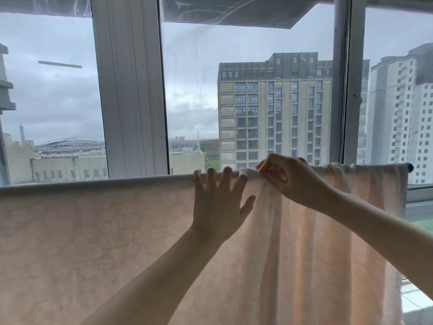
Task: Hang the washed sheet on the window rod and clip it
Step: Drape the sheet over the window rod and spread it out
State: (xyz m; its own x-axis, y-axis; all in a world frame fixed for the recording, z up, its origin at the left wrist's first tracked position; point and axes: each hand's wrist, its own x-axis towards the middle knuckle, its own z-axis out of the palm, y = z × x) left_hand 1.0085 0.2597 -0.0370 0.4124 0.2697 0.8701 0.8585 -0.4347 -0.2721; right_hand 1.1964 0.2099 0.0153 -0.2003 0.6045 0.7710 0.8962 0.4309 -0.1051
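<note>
A pale pink patterned sheet [105,231] hangs over the window rod, which runs across the view; only the rod's dark right end [409,167] shows. Left of centre the cloth lies flat, and to the right it gathers in folds. My left hand [218,202] lies flat on the sheet with fingers spread, its fingertips at the rod's top edge. My right hand [287,177] pinches a bunched fold of the sheet on top of the rod, just right of the left hand. No clip is in view.
Behind the rod is a large window with a white frame post [131,90] and a grey post [346,85] on the right. Tall buildings and a cloudy sky lie outside. The window sill [419,195] shows at the right.
</note>
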